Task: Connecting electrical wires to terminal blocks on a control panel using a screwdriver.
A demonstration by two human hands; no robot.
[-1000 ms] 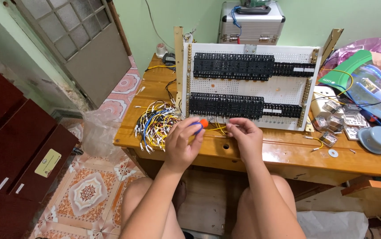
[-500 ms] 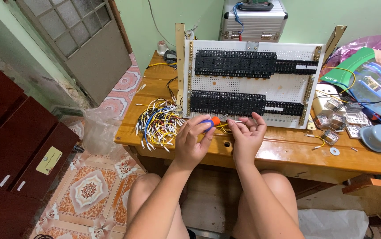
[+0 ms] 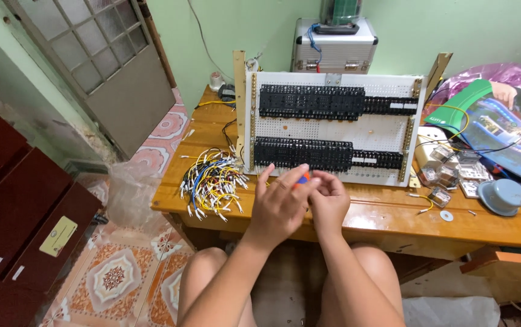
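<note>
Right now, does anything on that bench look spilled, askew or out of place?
Nothing looks damaged. The bundle of loose wires lies sprawled at the wooden table's left edge, and a lone washer sits beside scattered relays. Both hands, left hand and right hand, meet around a small orange tool.

The one camera is sitting on the person's head, looking steeply down and forward. It is taking in the wooden table [image 3: 369, 215] closely, knees below.
</note>
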